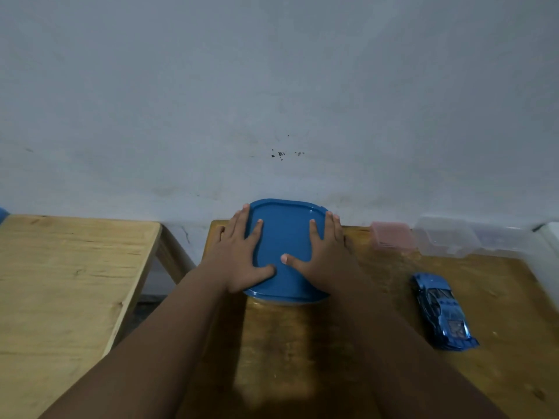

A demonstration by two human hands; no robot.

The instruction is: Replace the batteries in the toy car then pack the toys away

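A blue lid (286, 237) covers a container at the back of the dark wooden table (302, 343), close to the wall. My left hand (239, 255) lies flat on the lid's left side, fingers straight and spread. On the lid's right side, my right hand (322, 255) presses down the same way. The two thumbs point toward each other near the lid's front. A shiny blue toy car (441, 311) lies on the table to the right, apart from both hands. The container's inside is hidden under the lid.
A small pink box (391, 235) and a clear plastic container (453, 237) stand at the back right by the wall. A lighter wooden table (60, 282) stands to the left, with a gap between the two tables.
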